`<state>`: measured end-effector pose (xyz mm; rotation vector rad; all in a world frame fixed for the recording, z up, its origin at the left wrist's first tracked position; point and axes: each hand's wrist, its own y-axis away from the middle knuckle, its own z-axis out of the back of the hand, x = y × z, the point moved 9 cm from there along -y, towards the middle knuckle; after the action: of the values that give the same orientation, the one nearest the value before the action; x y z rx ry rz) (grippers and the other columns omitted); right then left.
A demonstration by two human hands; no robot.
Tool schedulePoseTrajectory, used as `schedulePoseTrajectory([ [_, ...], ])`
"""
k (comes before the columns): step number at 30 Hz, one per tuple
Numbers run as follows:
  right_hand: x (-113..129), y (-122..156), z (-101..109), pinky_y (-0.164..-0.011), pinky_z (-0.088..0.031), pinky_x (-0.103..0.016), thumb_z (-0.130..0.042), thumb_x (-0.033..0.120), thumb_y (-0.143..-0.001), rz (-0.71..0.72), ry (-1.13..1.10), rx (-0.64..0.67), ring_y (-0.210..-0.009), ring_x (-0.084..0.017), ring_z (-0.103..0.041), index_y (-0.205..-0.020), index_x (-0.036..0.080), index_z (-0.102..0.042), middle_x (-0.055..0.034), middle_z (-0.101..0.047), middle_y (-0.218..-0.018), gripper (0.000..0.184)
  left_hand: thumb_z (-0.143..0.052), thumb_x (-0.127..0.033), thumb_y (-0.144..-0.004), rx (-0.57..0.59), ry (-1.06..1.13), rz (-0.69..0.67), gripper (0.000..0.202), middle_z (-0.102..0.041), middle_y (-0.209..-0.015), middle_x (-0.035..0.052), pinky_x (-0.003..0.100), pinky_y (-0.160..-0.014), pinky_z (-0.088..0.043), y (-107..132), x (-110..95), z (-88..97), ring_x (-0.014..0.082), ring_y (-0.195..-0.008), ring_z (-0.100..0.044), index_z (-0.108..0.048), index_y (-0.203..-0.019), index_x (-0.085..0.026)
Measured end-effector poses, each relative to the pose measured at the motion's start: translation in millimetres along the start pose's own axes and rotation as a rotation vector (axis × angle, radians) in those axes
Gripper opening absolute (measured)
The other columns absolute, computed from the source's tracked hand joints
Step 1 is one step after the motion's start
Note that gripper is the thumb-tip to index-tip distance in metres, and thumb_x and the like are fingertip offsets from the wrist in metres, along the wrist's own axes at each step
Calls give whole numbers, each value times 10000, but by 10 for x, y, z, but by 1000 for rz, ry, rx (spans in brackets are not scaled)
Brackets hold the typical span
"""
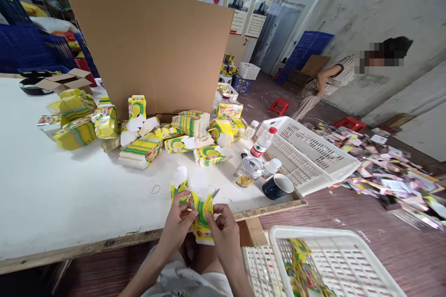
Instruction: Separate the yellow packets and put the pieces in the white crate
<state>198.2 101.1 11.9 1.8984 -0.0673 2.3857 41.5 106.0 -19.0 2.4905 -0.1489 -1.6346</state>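
Note:
Between my two hands, at the table's front edge, is a yellow and green printed carton with its white flaps sticking up. My left hand grips its left side, thumb on the front panel. On the right side, my right hand pinches the edge between thumb and fingers. The carton looks partly unfolded, and its back is hidden from me. Just behind it a pointed metal blade tip shows on the table. Farther back lie bundles of flat yellow and green cartons, some stacked, some loose.
A large cardboard sheet stands behind the bundles. To the right are a dark mug, a lidded jar, a red-capped bottle and a white crate. A lower white basket holds cartons. Another person stands near scattered cartons.

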Motion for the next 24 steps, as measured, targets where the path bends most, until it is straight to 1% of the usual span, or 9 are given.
schedulePoseTrajectory([
  [3, 120, -15, 52, -526, -441, -245, -662, 347, -837, 73, 6, 24, -514, -115, -503, -1216, 220, -577, -23, -680, -899, 409, -772, -379, -785, 59, -42, -4, 547, -709, -886, 30, 315, -732, -541, 45, -55, -32, 218, -790, -701, -481, -1228, -239],
  [5, 144, -24, 47, -555, -455, -247, -634, 350, -868, 98, -7, 84, -542, -114, -513, -1334, 229, -511, -33, -669, -960, 496, -739, -391, -815, 136, -61, 4, 612, -707, -927, 48, 322, -748, -541, 70, -107, -88, 221, -814, -696, -444, -1330, -246],
  [7, 128, -29, 29, -567, -454, -247, -606, 377, -899, 94, -43, 161, -572, -124, -537, -1356, 236, -492, -24, -658, -929, 492, -724, -393, -828, 234, -74, 34, 662, -710, -996, 73, 334, -777, -542, 94, -142, -158, 235, -869, -696, -425, -1402, -257],
  [9, 114, -28, 9, -588, -463, -250, -594, 403, -915, 83, -103, 239, -624, -143, -577, -1345, 241, -489, -16, -650, -894, 472, -740, -380, -814, 309, -80, 70, 642, -712, -1053, 90, 343, -799, -541, 114, -160, -204, 248, -901, -697, -485, -1390, -257],
  [12, 130, -15, -11, -656, -485, -268, -595, 410, -927, 70, -172, 340, -733, -175, -626, -1365, 245, -466, -13, -653, -869, 486, -762, -360, -795, 360, -73, 85, 575, -725, -1067, 91, 335, -798, -531, 129, -190, -230, 243, -882, -701, -568, -1323, -242],
  [15, 150, 9, -20, -682, -485, -283, -613, 403, -922, 44, -204, 421, -766, -188, -624, -1387, 250, -459, -5, -649, -829, 514, -768, -330, -787, 381, -72, 81, 524, -744, -980, 70, 305, -774, -511, 148, -221, -254, 225, -863, -688, -601, -1270, -219],
  [17, 151, 27, -33, -683, -475, -284, -636, 402, -908, 16, -211, 475, -752, -184, -607, -1321, 252, -514, 5, -638, -798, 456, -771, -311, -778, 392, -89, 83, 470, -744, -907, 52, 291, -756, -499, 171, -229, -272, 211, -828, -677, -632, -1212, -200],
  [20, 146, 31, -37, -648, -443, -261, -644, 410, -902, 0, -186, 507, -700, -162, -567, -1090, 229, -613, 16, -613, -751, 263, -773, -298, -768, 413, -123, 96, 440, -735, -866, 41, 283, -734, -490, 213, -192, -290, 202, -799, -669, -646, -1176, -192],
  [24, 177, -37, 61, -639, -435, -256, -616, 442, -910, 98, -101, 328, -695, -164, -555, -785, 196, -629, -6, -600, -725, 277, -743, -302, -802, 427, -127, 118, 633, -734, -956, 62, 295, -731, -497, 235, -74, -263, 205, -811, -681, -491, -1381, -250],
])
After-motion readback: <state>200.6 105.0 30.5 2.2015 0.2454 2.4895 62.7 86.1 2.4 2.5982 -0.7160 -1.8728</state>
